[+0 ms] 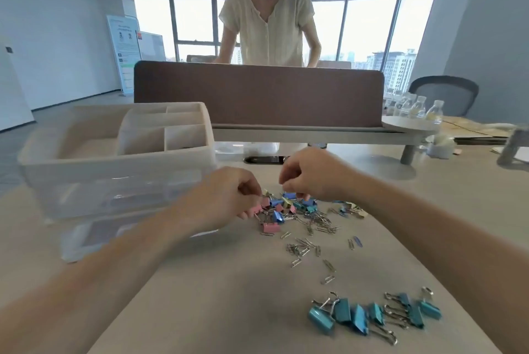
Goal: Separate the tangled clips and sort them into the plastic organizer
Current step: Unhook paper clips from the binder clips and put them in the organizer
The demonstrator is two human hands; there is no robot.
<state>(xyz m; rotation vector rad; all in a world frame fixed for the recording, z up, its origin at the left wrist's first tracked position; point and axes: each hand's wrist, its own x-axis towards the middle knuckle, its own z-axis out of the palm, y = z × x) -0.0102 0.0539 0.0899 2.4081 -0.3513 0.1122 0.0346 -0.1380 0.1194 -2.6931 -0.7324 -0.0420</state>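
Observation:
A tangled pile of coloured binder clips (282,209), pink, blue, yellow and teal, lies mid-table mixed with silver paper clips (312,227). My left hand (229,196) pinches a pink clip at the pile's left edge. My right hand (309,176) hovers over the pile with its fingers curled onto a blue clip at the top. The translucent plastic organizer (114,164), with several compartments on top and drawers below, stands to the left of the pile. A row of teal binder clips (372,315) lies apart near the front right.
A brown desk divider (257,93) runs across the back, and a person wearing a headset stands behind it. Loose paper clips (303,249) trail toward the front. Water bottles (415,108) and a round white stand (406,127) sit at the right.

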